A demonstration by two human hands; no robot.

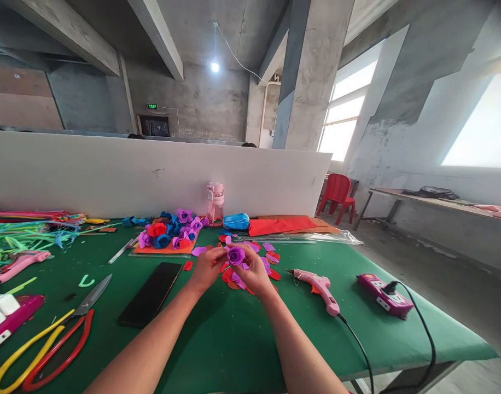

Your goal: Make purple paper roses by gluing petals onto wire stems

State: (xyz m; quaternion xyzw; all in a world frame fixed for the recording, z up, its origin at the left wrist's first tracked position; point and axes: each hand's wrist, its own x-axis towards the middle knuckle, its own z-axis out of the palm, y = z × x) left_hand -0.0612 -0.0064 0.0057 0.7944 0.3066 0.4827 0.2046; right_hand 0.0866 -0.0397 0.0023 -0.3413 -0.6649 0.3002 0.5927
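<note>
A purple paper flower (236, 255) with rolled petals faces me over the middle of the table. My right hand (254, 271) is closed around its right side. On the left, the fingers of my left hand (208, 267) are pinched together at the flower's edge. Loose purple and red petals (239, 279) lie scattered under and behind both hands. Finished-looking purple, red and blue flowers (168, 230) are heaped on an orange sheet to the back left. To the right rests a pink glue gun (319, 287) with a black cord.
A black phone (150, 295) and open scissors (65, 328) lie to the left, near a power strip (15, 320) and coloured pipe cleaners (33, 235). A pink bottle (215, 203) stands before the white partition (152, 175). Another power strip (385, 295) sits near the right edge.
</note>
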